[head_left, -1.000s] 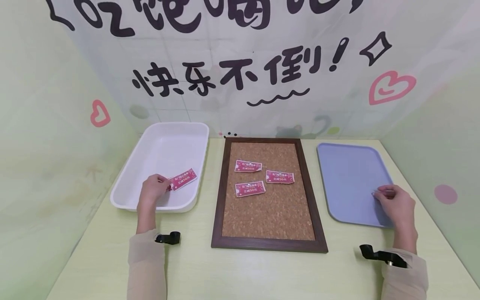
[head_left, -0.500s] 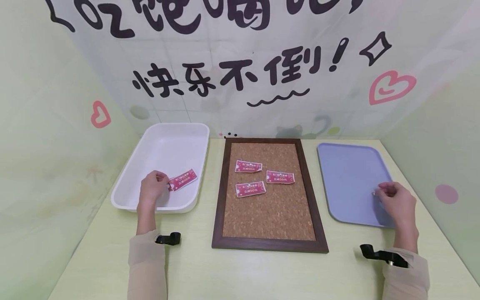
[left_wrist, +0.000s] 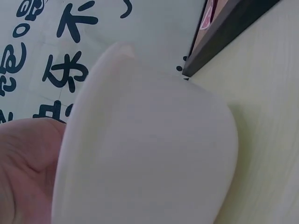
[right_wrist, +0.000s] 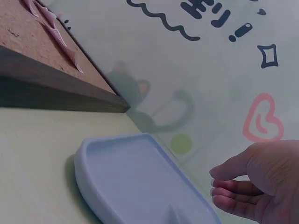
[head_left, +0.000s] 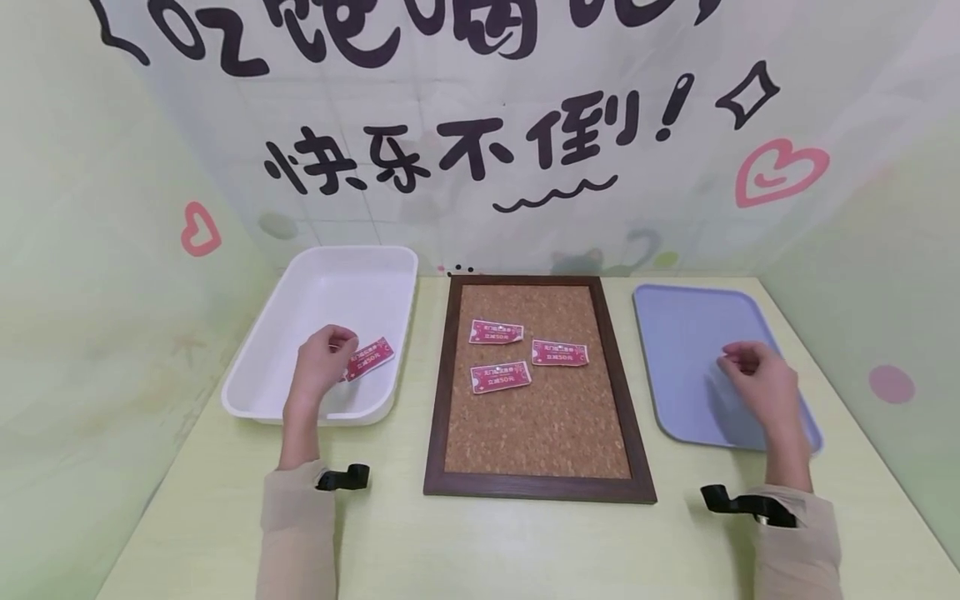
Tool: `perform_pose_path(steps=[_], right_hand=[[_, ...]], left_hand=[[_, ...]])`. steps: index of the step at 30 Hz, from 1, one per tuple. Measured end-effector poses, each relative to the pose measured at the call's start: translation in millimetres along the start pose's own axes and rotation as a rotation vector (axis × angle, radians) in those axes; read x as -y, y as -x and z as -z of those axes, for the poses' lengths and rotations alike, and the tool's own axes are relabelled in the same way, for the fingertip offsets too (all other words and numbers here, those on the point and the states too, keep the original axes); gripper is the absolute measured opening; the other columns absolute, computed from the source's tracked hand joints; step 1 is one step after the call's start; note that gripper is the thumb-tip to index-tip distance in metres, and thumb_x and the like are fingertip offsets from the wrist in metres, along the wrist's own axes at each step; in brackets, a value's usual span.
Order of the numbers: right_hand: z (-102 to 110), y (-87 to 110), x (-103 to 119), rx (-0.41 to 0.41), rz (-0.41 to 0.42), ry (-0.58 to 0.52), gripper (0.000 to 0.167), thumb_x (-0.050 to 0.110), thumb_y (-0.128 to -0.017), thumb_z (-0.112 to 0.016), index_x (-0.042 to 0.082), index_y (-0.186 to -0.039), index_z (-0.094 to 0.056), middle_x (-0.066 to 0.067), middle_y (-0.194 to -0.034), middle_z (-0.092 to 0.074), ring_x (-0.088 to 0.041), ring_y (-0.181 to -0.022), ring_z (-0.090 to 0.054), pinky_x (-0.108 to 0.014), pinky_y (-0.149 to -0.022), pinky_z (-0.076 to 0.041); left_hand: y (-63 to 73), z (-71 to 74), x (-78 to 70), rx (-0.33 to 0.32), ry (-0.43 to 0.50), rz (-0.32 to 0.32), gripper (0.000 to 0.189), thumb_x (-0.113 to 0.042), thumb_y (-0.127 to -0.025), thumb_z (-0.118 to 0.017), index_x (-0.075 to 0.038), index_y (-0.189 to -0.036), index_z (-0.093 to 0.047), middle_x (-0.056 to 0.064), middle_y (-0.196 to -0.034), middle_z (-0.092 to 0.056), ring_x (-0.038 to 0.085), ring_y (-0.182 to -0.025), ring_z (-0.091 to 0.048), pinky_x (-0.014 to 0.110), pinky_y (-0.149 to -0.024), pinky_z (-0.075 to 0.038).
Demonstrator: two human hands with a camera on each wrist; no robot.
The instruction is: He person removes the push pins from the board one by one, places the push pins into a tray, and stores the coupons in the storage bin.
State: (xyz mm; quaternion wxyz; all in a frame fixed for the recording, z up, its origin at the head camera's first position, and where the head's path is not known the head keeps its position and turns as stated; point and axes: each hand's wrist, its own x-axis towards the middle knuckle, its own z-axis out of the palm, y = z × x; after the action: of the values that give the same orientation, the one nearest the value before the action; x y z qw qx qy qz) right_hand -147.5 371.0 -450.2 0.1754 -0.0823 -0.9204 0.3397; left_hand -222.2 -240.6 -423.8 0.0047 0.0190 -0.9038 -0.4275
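Observation:
Inside the white bin [head_left: 258,367] lies a pink printed coupon [head_left: 373,357]. My left hand [head_left: 318,367] is at its left end, with thumb and fingers together pinching a coupon whose edge is largely covered by the hand. In the left wrist view the bin wall hides those fingertips. Over the blue tray [head_left: 678,333], my right hand [head_left: 761,387] holds thumb and fingertips together on a tiny pale thing, seemingly a pushpin, hard to make out. Between the hands lies a framed corkboard [head_left: 532,433], bearing a top coupon [head_left: 497,332], a right coupon [head_left: 560,353] and a lower coupon [head_left: 501,377] with small pinheads.
The corkboard's raised dark wooden frame [head_left: 540,489] stands between bin and tray. All rest on a pale yellow-green table [head_left: 487,546]. A printed backdrop [head_left: 450,225] rises directly behind them, with side walls left and right.
My left hand has risen and shifted slightly right, while the visible coupon in the bin stays put. My right hand has moved left and farther over the tray. The corkboard coupons are unchanged.

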Motion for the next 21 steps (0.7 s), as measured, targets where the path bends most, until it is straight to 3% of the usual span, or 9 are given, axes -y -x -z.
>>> perform_pose_path(steps=[6,16,21], right_hand=[[-11,-2.9,28,0.004,0.109,-0.057,0.024,0.009,-0.095,-0.067,-0.009,-0.11,-0.065,-0.025,-0.098,-0.067,0.016,-0.076,-0.046,-0.005,-0.071,-0.038],[-48,-6.9,72,0.069,0.214,-0.16,0.02,0.005,-0.095,-0.067,-0.009,-0.11,-0.065,-0.024,-0.097,-0.068,0.01,-0.08,-0.051,-0.005,-0.072,-0.042],[-68,-6.1,98,0.113,0.263,-0.206,0.018,0.002,-0.095,-0.067,-0.008,-0.108,-0.065,-0.021,-0.096,-0.069,-0.006,-0.083,-0.06,-0.009,-0.073,-0.045]], left_hand=[[2.7,-10.3,-19.2,0.01,0.019,-0.086,0.025,-0.014,-0.102,-0.056,0.006,-0.117,-0.061,0.022,-0.11,-0.064,0.034,-0.104,-0.059,0.043,-0.091,-0.047],[9.0,-29.3,-47.9,0.048,0.058,-0.2,0.019,-0.011,-0.101,-0.059,0.004,-0.111,-0.064,0.019,-0.101,-0.067,0.032,-0.094,-0.065,0.039,-0.085,-0.051],[13.4,-39.9,-61.7,0.074,0.051,-0.245,0.015,-0.009,-0.1,-0.061,0.002,-0.109,-0.065,0.014,-0.097,-0.067,0.028,-0.092,-0.063,0.036,-0.081,-0.05]])
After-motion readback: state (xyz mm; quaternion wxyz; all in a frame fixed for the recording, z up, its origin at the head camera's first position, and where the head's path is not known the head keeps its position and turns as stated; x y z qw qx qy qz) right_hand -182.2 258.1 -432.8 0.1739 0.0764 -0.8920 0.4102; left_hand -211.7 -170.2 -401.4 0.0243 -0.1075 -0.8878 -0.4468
